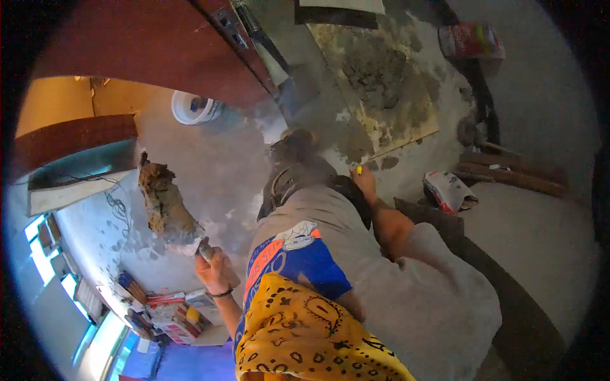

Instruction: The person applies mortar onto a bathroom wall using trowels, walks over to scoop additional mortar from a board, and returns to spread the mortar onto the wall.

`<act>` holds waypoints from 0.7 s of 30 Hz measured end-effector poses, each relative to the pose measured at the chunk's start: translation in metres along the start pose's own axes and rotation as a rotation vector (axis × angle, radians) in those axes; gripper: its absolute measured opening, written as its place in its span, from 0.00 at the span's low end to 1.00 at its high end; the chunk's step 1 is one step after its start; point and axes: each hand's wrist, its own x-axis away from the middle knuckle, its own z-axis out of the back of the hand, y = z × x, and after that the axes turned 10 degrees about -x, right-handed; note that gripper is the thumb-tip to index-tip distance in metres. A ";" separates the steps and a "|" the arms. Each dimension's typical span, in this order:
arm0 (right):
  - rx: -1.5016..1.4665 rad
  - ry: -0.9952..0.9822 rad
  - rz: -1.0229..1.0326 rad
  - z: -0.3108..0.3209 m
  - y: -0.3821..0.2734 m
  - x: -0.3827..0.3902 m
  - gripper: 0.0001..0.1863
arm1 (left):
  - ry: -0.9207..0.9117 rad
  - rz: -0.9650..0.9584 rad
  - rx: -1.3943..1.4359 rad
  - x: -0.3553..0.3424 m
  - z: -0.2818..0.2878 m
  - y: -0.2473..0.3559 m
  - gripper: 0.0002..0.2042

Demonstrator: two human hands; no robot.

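My left hand (215, 272) is closed round the narrow end of a long, broad tool caked with brown and grey mortar (166, 206). The tool looks like a trowel, but the crust hides its exact shape. It is held up at the left of my body, slanting away from me. By my right hip, my right hand (365, 185) is closed on something with a small yellow end (359, 170); the rest of it is hidden. Beyond that hand, a heap of wet grey mortar (380, 77) lies on a pale, stained board (416, 127).
A white bucket (181, 109) stands on the floor ahead, near a reddish-brown panel (146, 44). At the right are a torn bag (450, 192), a red bag (470, 41) and a timber piece (515, 176). Loose wires (117, 206) and stacked boxes (175, 320) are at the left.
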 end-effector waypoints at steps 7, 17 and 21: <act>-0.071 0.023 -0.107 -0.006 -0.027 -0.009 0.23 | 0.080 -0.066 0.051 -0.001 0.009 -0.016 0.23; -0.209 0.133 -0.121 0.005 -0.047 -0.024 0.24 | 0.082 -0.098 0.126 -0.006 0.024 -0.021 0.25; -0.169 0.136 -0.106 0.003 -0.032 -0.037 0.22 | 0.046 -0.062 0.144 -0.007 0.023 -0.017 0.25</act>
